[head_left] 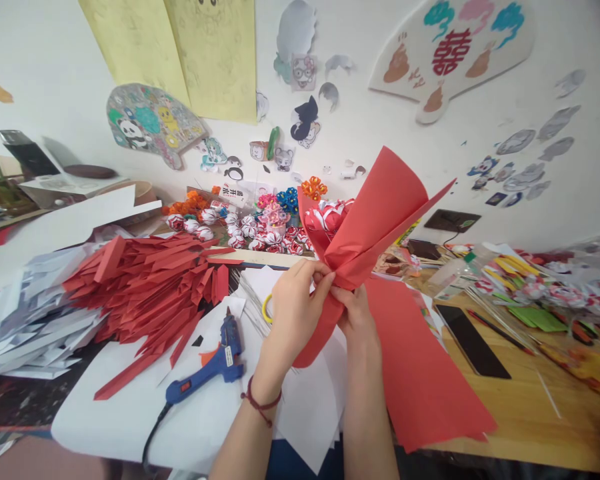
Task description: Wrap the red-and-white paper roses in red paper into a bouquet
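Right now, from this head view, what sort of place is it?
Probably a papercraft workspace: a blue hot glue gun, a pile of red paper strips and red-and-white artificial flowers show it.

Red cone-shaped paper wrap [380, 217] is pinched in at the waist, flared top tilted up & to R, w/ red-&-wht folded-paper flowers [326, 219] partly showing inside.

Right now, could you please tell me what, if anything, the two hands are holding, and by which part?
The left hand and right hand hold a red paper wrap around red-and-white flowers, gripping it at its gathered, narrow middle.
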A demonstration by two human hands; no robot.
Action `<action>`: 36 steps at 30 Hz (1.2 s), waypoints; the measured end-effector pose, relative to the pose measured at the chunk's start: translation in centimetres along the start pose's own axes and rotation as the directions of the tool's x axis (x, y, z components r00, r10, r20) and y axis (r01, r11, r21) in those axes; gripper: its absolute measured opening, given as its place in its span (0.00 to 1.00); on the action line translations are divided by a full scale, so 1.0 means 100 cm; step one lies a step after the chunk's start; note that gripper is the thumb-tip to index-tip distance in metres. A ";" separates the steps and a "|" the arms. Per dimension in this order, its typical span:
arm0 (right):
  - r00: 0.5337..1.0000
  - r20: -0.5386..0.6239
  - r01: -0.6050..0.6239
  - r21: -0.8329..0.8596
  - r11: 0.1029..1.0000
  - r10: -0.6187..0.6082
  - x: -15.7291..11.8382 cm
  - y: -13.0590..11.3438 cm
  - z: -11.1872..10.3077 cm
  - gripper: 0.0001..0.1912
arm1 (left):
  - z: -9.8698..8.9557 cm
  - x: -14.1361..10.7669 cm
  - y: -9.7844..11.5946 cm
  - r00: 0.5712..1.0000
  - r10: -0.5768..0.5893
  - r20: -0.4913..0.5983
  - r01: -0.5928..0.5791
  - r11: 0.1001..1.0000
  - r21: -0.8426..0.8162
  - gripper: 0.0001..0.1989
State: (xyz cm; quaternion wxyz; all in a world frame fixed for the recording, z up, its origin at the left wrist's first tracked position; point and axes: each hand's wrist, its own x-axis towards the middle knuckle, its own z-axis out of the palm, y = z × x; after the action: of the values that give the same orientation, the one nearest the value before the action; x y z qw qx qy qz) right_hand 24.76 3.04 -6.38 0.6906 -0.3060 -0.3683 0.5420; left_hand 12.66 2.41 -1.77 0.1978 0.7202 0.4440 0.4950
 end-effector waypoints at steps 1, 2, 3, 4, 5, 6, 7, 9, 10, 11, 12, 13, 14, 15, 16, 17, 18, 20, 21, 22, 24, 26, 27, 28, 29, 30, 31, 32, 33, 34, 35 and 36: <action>1.000 -0.004 -0.002 0.003 1.000 0.002 0.000 0.000 0.000 0.17 | 0.000 0.000 0.000 1.000 -0.004 -0.003 0.004 1.000 -0.003 0.02; 1.000 -0.007 -0.004 0.004 1.000 0.004 0.000 0.000 0.000 0.16 | 0.001 0.000 -0.001 1.000 -0.011 -0.007 0.011 1.000 -0.007 0.01; 1.000 -0.008 -0.006 0.002 1.000 0.006 0.000 0.000 0.000 0.15 | 0.001 0.000 -0.001 1.000 -0.021 -0.013 0.021 1.000 -0.013 0.01; 1.000 -0.009 -0.007 -0.005 1.000 0.007 0.000 0.000 0.000 0.15 | 0.001 -0.001 -0.001 0.999 -0.032 -0.019 0.032 0.999 -0.021 0.00; 1.000 -0.009 -0.005 -0.014 1.000 0.005 0.000 0.001 -0.001 0.14 | 0.001 -0.001 -0.001 0.999 -0.044 -0.025 0.044 0.999 -0.032 0.01; 1.000 -0.009 -0.004 -0.023 1.000 0.004 0.000 0.001 -0.002 0.13 | 0.000 -0.001 -0.001 0.998 -0.058 -0.025 0.057 0.997 -0.044 0.00; 1.000 -0.008 -0.003 -0.030 1.000 0.002 0.000 0.002 -0.002 0.13 | -0.001 -0.001 -0.001 0.997 -0.075 -0.019 0.074 0.996 -0.058 0.01; 1.000 -0.005 -0.005 -0.032 0.999 0.005 0.001 0.002 -0.003 0.13 | -0.004 -0.001 0.000 0.994 -0.112 0.008 0.112 0.990 -0.088 0.04; 1.000 -0.005 -0.007 -0.030 1.000 0.007 0.001 0.002 -0.003 0.14 | -0.006 -0.002 0.000 0.992 -0.127 0.024 0.128 0.987 -0.098 0.06; 1.000 -0.006 -0.010 -0.027 1.000 0.010 0.001 0.002 -0.003 0.14 | -0.008 -0.002 0.001 0.990 -0.136 0.041 0.140 0.985 -0.099 0.07; 1.000 -0.004 -0.015 -0.023 1.000 0.015 0.001 0.002 -0.003 0.13 | -0.010 -0.003 0.001 0.988 -0.141 0.057 0.146 0.985 -0.090 0.07; 1.000 0.000 -0.019 -0.016 1.000 0.019 0.001 0.001 -0.002 0.13 | -0.012 -0.003 0.001 0.987 -0.142 0.073 0.148 0.986 -0.074 0.06; 1.000 0.006 -0.021 -0.010 1.000 0.021 0.000 0.001 -0.002 0.12 | -0.013 -0.004 0.002 0.986 -0.142 0.088 0.148 0.987 -0.058 0.05; 1.000 0.011 -0.022 -0.006 1.000 0.022 0.000 0.000 -0.001 0.12 | -0.014 -0.005 0.002 0.985 -0.144 0.100 0.149 0.988 -0.046 0.04; 1.000 0.014 -0.022 -0.003 1.000 0.022 0.000 -0.001 -0.001 0.11 | -0.014 -0.005 0.001 0.983 -0.148 0.108 0.153 0.987 -0.040 0.03; 1.000 0.012 -0.021 -0.002 1.000 0.021 0.000 -0.001 0.000 0.11 | -0.014 -0.006 0.001 0.982 -0.154 0.109 0.159 0.987 -0.039 0.02; 1.000 0.007 -0.019 -0.004 1.000 0.019 0.000 -0.002 0.000 0.11 | -0.014 -0.006 0.001 0.982 -0.159 0.107 0.164 0.986 -0.042 0.01; 1.000 0.001 -0.018 -0.007 1.000 0.019 -0.001 -0.002 0.000 0.11 | -0.014 -0.006 0.000 0.982 -0.158 0.103 0.165 0.985 -0.058 0.01; 1.000 0.000 -0.022 -0.006 1.000 0.022 -0.001 -0.002 0.000 0.12 | -0.013 -0.006 0.000 0.982 -0.155 0.107 0.162 0.984 -0.067 0.01; 1.000 0.000 -0.025 -0.006 1.000 0.025 -0.001 -0.002 0.000 0.12 | -0.013 -0.006 0.000 0.982 -0.152 0.111 0.161 0.984 -0.076 0.02; 0.999 0.010 -0.032 -0.011 0.999 0.032 -0.001 -0.002 0.000 0.12 | -0.013 -0.005 -0.001 0.981 -0.153 0.119 0.163 0.983 -0.086 0.02; 0.999 0.034 -0.032 -0.014 0.999 0.033 -0.002 -0.002 0.000 0.11 | -0.012 -0.005 -0.001 0.981 -0.154 0.122 0.166 0.982 -0.092 0.03; 0.998 0.048 -0.030 -0.013 0.999 0.030 -0.002 -0.002 0.000 0.11 | -0.012 -0.005 -0.001 0.982 -0.147 0.120 0.159 0.982 -0.099 0.04; 0.998 0.061 -0.026 -0.010 1.000 0.027 -0.003 -0.002 0.000 0.12 | -0.011 -0.004 -0.002 0.984 -0.136 0.116 0.148 0.983 -0.107 0.04; 0.997 0.070 -0.022 -0.007 1.000 0.023 -0.003 -0.002 -0.001 0.12 | -0.010 -0.004 -0.002 0.986 -0.124 0.111 0.137 0.984 -0.113 0.04; 0.997 0.075 -0.019 -0.003 1.000 0.020 -0.003 -0.002 -0.001 0.13 | -0.010 -0.004 -0.002 0.988 -0.115 0.106 0.127 0.985 -0.116 0.03; 0.997 0.079 -0.019 -0.001 1.000 0.019 -0.003 -0.002 -0.002 0.13 | -0.009 -0.004 -0.003 0.989 -0.110 0.102 0.122 0.986 -0.116 0.03; 0.997 0.080 -0.022 0.001 1.000 0.022 -0.003 -0.001 -0.003 0.13 | -0.008 -0.003 -0.003 0.989 -0.108 0.100 0.119 0.986 -0.115 0.03; 0.996 0.081 -0.029 0.002 1.000 0.029 -0.003 -0.001 -0.004 0.13 | -0.008 -0.003 -0.003 0.989 -0.105 0.102 0.116 0.987 -0.112 0.02; 0.996 0.077 -0.040 0.002 0.999 0.040 -0.003 0.000 -0.004 0.13 | -0.008 -0.003 -0.003 0.990 -0.099 0.104 0.110 0.988 -0.107 0.02; 0.996 0.071 -0.053 0.003 0.999 0.053 -0.002 0.000 -0.005 0.13 | -0.008 -0.003 -0.004 0.990 -0.091 0.106 0.102 0.990 -0.103 0.02; 0.996 0.060 -0.062 0.004 0.998 0.062 -0.002 0.001 -0.005 0.13 | -0.008 -0.003 -0.004 0.991 -0.082 0.108 0.092 0.991 -0.097 0.03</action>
State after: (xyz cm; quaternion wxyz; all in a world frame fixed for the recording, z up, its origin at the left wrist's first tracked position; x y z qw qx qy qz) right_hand 25.09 2.91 -6.78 0.6629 -0.2990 -0.3777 0.5731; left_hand 11.77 2.28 -1.87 0.2787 0.7139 0.4382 0.4697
